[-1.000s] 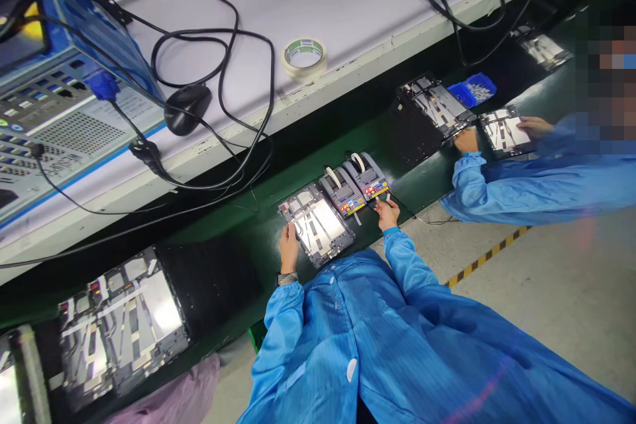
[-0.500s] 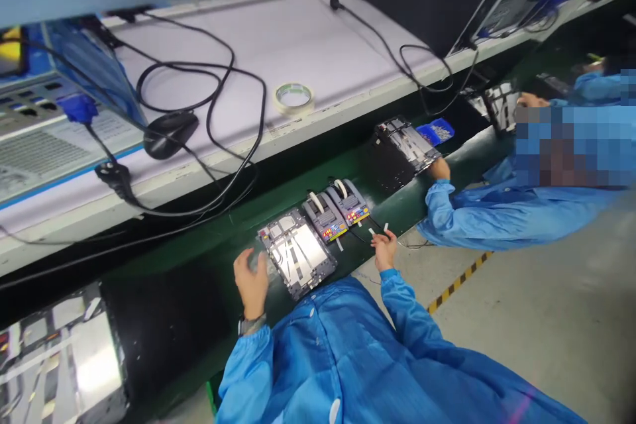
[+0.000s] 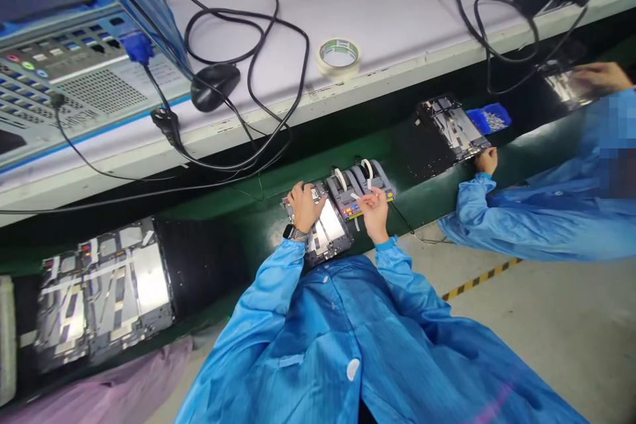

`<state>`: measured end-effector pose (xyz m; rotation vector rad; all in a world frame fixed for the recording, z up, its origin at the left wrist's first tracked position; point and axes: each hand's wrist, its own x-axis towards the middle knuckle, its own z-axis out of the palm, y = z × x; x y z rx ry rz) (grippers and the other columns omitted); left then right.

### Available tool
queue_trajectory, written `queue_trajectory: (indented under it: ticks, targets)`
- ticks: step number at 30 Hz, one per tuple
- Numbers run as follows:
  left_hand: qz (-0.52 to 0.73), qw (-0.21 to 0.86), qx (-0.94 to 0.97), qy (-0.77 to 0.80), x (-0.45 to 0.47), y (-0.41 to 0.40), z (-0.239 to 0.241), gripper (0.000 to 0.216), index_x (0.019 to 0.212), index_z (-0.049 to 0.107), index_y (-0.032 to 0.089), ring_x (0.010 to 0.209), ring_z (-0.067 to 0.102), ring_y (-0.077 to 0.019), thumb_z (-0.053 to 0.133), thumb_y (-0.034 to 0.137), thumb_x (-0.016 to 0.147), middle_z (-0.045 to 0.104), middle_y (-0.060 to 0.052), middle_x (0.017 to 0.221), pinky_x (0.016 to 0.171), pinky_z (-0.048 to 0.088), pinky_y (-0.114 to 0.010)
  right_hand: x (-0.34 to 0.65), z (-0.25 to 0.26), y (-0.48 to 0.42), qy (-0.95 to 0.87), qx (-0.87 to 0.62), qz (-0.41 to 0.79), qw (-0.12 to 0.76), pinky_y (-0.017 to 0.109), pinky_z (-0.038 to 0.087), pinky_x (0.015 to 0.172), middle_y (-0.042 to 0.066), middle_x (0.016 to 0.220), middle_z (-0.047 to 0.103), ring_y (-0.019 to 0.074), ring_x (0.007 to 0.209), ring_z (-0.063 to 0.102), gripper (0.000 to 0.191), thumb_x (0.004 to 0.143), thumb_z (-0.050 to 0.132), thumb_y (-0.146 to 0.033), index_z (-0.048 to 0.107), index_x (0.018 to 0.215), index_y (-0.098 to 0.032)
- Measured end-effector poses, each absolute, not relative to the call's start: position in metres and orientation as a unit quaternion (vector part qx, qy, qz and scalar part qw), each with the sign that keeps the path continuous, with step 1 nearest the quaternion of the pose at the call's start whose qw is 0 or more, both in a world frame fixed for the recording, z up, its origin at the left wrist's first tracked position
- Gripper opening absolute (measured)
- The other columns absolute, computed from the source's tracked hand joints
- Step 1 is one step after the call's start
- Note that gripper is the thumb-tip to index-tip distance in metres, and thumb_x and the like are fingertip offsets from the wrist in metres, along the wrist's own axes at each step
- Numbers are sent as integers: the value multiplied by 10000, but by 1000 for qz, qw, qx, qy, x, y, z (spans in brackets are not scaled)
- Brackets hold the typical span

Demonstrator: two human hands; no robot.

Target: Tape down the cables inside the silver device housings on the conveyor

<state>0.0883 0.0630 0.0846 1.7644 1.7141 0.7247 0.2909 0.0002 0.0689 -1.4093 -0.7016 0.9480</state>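
Note:
An open tablet chassis (image 3: 328,233) with a shiny metal inner plate lies on the green belt (image 3: 248,225) in front of me. My left hand (image 3: 304,205) rests on its upper left corner, fingers curled down onto it. My right hand (image 3: 373,205) is raised beside two grey tape dispensers (image 3: 360,184) and pinches a short white strip of tape (image 3: 358,197). Both arms wear blue smock sleeves, and a watch sits on my left wrist.
Another open chassis (image 3: 106,288) lies on the belt at left. A co-worker in blue at right has a hand (image 3: 485,160) by a further chassis (image 3: 454,127) and a blue parts tray (image 3: 489,118). On the white shelf: tape roll (image 3: 338,55), mouse (image 3: 214,86), cables, blue computer case (image 3: 74,79).
My left hand has moved from the belt left of the chassis onto its upper corner. My right hand has risen from the belt edge to the dispensers, now pinching a tape strip.

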Motion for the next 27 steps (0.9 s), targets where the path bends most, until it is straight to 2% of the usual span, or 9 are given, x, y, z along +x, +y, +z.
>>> queue_trajectory:
  ticks: [5, 9, 12, 15, 18, 23, 27]
  targets:
    - [281, 268, 674, 628, 106, 74, 85, 418, 1143, 617, 189, 1485, 302, -419, 818, 345, 811, 449, -228, 1509, 1252, 71, -612, 270, 60, 16, -301, -597, 437, 601, 292, 517, 794, -53, 831, 626, 145, 768, 617, 544, 761, 746, -304, 479, 1230, -238]
    - [264, 236, 691, 631, 114, 81, 86, 215, 1070, 651, 184, 1451, 341, -417, 693, 269, 878, 500, -222, 1457, 1234, 69, -649, 267, 58, 23, -295, -600, 438, 600, 288, 513, 766, -60, 821, 621, 146, 747, 609, 533, 761, 741, -292, 478, 1222, -247]
    - [257, 209, 710, 621, 107, 86, 81, 96, 946, 686, 196, 1398, 407, -400, 615, 245, 904, 562, -199, 1380, 1227, 112, -634, 273, 54, 24, -286, -599, 429, 612, 290, 513, 759, -62, 815, 624, 150, 743, 611, 519, 758, 743, -268, 480, 1206, -256]
    - [249, 205, 724, 610, 96, 87, 75, 126, 857, 696, 214, 1377, 434, -389, 585, 241, 908, 600, -172, 1343, 1198, 214, -605, 279, 51, 24, -285, -595, 415, 627, 283, 505, 749, -62, 818, 625, 147, 743, 613, 505, 772, 744, -271, 484, 1206, -258]
    - [217, 191, 731, 618, 89, 82, 75, 117, 861, 710, 237, 1376, 451, -368, 604, 255, 905, 616, -132, 1354, 1170, 292, -558, 279, 53, 25, -294, -585, 419, 629, 279, 499, 742, -62, 819, 622, 143, 743, 612, 511, 773, 748, -277, 480, 1208, -253]
    - [174, 180, 740, 625, 86, 72, 84, 148, 909, 733, 252, 1380, 465, -336, 591, 285, 938, 625, -97, 1380, 1165, 328, -523, 265, 58, 43, -338, -584, 434, 596, 270, 494, 721, -59, 823, 594, 141, 733, 598, 536, 782, 731, -288, 453, 1238, -250]
    - [169, 194, 736, 626, 84, 71, 88, 184, 929, 742, 254, 1396, 451, -329, 562, 280, 957, 611, -96, 1415, 1199, 292, -535, 249, 54, 66, -438, -612, 405, 519, 255, 489, 711, -34, 917, 569, 138, 763, 569, 598, 807, 719, -254, 435, 1333, -255]
